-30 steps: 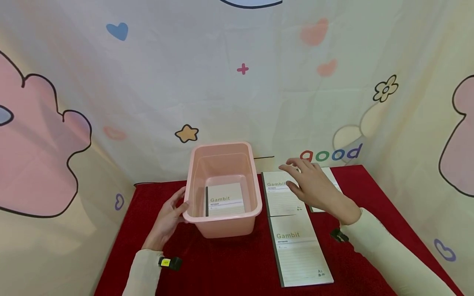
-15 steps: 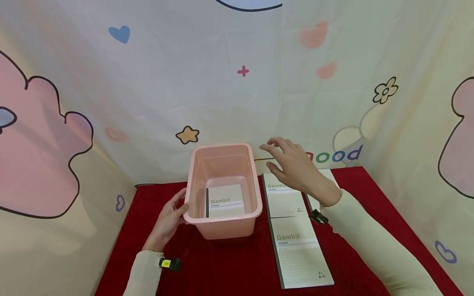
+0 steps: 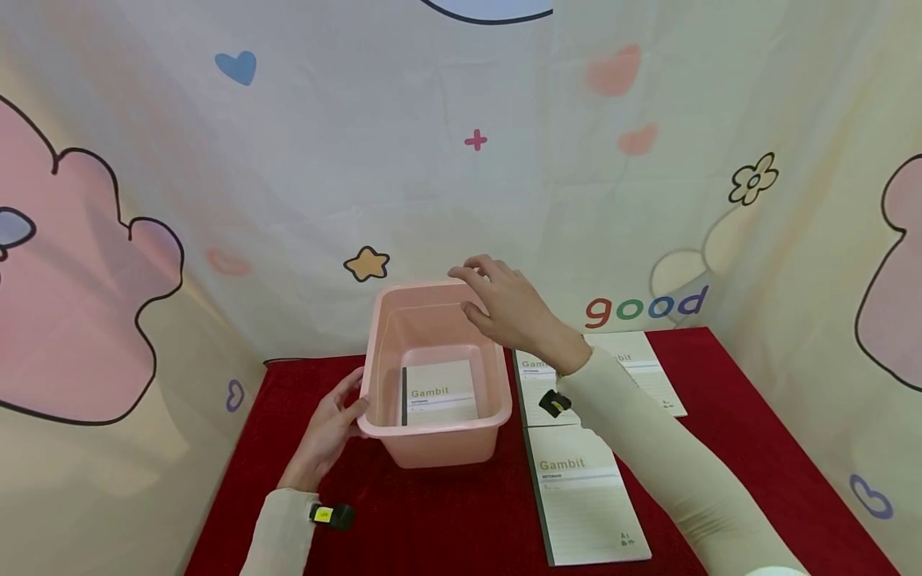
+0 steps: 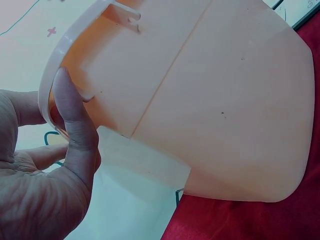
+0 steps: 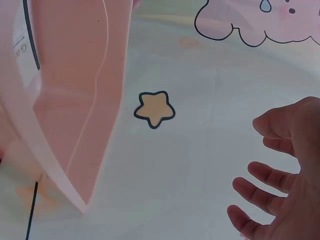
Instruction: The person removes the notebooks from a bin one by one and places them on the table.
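Observation:
My left hand (image 3: 320, 436) grips the left rim of a pink plastic basin (image 3: 441, 451); in the left wrist view its fingers (image 4: 75, 107) curl over the rim. A white Gambit notebook (image 3: 442, 408) lies flat on the basin's floor. Over the basin's far right corner hovers my right hand (image 3: 513, 310), holding nothing, its fingers spread and slightly bent. The right wrist view has this hand (image 5: 295, 185) apart from the basin's rim (image 5: 55, 172).
Right of the basin, a Gambit notebook (image 3: 587, 500) lies in front of another (image 3: 536, 408), partly hidden by my right arm. A third notebook (image 3: 651, 376) lies farther right. All rest on a red cloth (image 3: 446, 520) before a patterned curtain (image 3: 403, 160).
My right hand has moved left from above the notebooks to over the basin's far right corner. My left hand, the basin and the notebooks have stayed put.

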